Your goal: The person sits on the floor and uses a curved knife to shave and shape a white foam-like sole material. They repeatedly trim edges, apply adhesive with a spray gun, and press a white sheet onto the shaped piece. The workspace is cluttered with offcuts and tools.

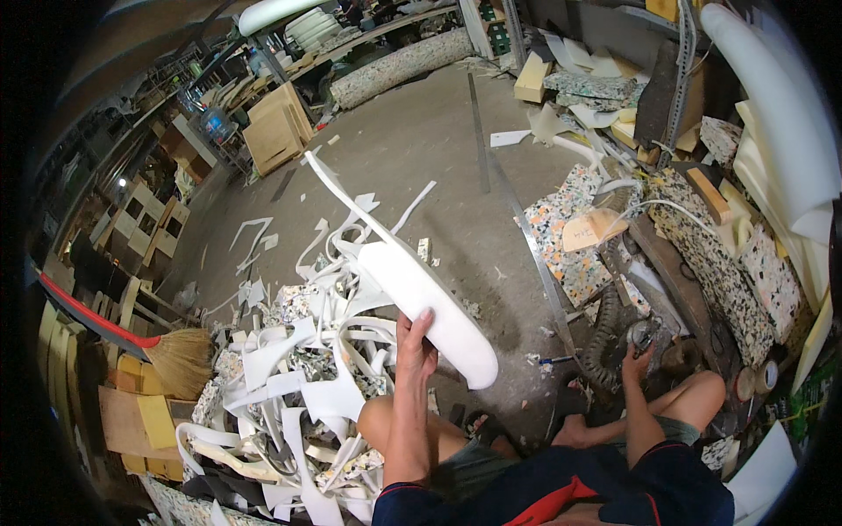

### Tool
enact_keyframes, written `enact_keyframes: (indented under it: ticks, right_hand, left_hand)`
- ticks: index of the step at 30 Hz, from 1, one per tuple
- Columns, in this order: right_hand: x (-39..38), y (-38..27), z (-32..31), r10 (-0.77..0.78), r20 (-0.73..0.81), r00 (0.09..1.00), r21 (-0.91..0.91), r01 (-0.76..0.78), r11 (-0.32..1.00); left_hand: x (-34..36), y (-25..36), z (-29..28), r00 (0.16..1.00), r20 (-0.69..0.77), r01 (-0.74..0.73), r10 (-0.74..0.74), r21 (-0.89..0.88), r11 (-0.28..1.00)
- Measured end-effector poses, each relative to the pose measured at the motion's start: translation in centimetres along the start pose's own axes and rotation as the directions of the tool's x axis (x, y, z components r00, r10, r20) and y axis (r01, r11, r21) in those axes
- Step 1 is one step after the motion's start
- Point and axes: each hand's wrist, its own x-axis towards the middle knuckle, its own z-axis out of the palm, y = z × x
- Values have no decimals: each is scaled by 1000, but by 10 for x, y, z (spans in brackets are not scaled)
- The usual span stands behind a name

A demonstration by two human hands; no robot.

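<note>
My left hand (414, 344) is closed on a long white foam piece (431, 302), thumb on top. The piece has a rounded near end and is held tilted above the floor. From its far side a thin white foam strip (338, 188) reaches up and away to the left. At the right, low by my knee, my right hand (638, 364) closes around a small grey metal tool (643, 334), whose exact kind I cannot make out. A ribbed grey hose (603, 346) curves along the floor beside that hand.
White foam offcuts (289, 412) are heaped on my left, with a straw broom (180, 364) beside them. Speckled foam slabs (570, 237), a shaped wooden board (595, 230) and tape rolls (766, 377) lie to the right. A long metal strip (535, 250) crosses the floor.
</note>
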Motion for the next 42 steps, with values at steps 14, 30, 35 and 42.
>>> enact_keyframes:
  ticks: [14,30,35,42]
  right_hand:
    - [-38,-202,-140,-188,525,830,394,-41,918]
    - [-20,-459,-225,-941,-234,244,517,851,92]
    - [-28,-490,-238,-955,-53,290,479,847,231]
    - [-46,-435,-187,-831,125,542,813,424,399]
  left_hand:
    - [-12,22,37,980,191,-133,59,400,907]
    - [-21,70,87,810,469,52,-352,539,840]
    - [-42,49,98,736,527,78,-424,556,827]
    - [-65,34,67,728,533,117,-431,523,844]
